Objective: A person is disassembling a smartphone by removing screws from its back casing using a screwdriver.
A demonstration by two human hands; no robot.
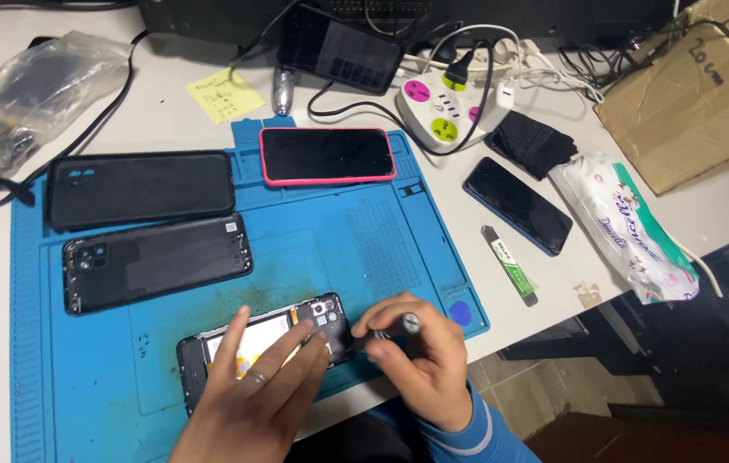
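An opened black phone (323,315) with its back removed lies at the near edge of the blue work mat (330,231). My left hand (253,394) rests flat on it, fingers spread over the battery area. My right hand (420,360) grips a small metal screwdriver (399,327), its tip pointing at the phone's camera end. A black back cover (157,261) and a black phone case (141,189) lie further up the mat on the left. A phone in a pink case (328,155) lies at the mat's far edge.
A dark phone (517,205), a green-and-metal pry tool (510,266) and a tissue pack (626,227) lie right of the mat. A round power strip (442,107), cables, a yellow note (225,94), a plastic bag (34,90) and a cardboard box (699,94) crowd the back.
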